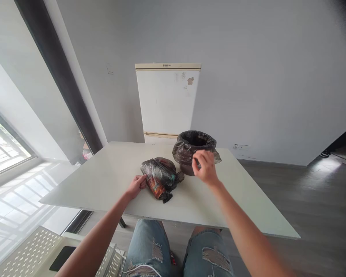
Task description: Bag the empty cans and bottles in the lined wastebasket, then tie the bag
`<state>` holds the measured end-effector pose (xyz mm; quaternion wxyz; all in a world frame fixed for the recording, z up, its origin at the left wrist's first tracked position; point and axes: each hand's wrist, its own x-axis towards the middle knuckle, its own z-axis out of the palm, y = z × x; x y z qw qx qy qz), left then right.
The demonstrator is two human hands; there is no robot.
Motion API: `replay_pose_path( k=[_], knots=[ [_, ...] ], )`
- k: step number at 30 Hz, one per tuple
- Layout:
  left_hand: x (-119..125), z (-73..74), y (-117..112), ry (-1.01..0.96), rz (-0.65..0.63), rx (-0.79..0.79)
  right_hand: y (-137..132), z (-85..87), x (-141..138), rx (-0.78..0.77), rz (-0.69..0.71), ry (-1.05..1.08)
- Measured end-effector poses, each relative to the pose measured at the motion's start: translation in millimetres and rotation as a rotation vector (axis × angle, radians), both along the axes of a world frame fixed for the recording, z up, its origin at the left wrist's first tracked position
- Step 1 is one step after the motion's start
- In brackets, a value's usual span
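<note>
A black, see-through garbage bag (160,177) lies on the white table (98,181), with orange and green contents showing through and a dark knotted end toward me. At its left edge my left hand (137,184) is closed, fingers pinching the plastic. Behind and right of it stands a dark trash can (187,170), upright, its black liner (186,152) folded over the rim. In front of that liner is my right hand (205,166), fingers curled toward the thumb; whether a bit of plastic is between them is hidden.
A white refrigerator (167,102) stands behind the table against the grey wall. At the lower left is a white perforated cart (31,250) with a dark flat object (62,258) on it. My knees are under the table's front edge.
</note>
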<state>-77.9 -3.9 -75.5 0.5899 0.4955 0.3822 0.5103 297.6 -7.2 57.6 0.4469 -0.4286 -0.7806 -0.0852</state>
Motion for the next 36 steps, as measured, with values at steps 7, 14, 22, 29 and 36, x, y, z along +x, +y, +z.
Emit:
replay_pose_path(
  k=[7, 14, 22, 29, 36],
  knots=[
    [3, 2.3, 0, 0.015, 0.024, 0.018, -38, -111.0, -68, -0.614, 0.225, 0.381],
    [22, 27.6, -31, 0.026, 0.345, 0.200, -26, -78.5, -89, -0.669, 0.317, 0.544],
    [70, 64.7, -73, 0.408, 0.453, 0.511, -30, -9.4, -116, -0.773, 0.519, 0.658],
    [63, 60.0, -76, 0.139, 0.437, 0.392, -23, -23.2, -104, -0.653, 0.485, 0.500],
    [53, 55.1, -85, 0.130, 0.466, 0.333, -38, -40.5, -94, -0.565, 0.434, 0.096]
  ],
)
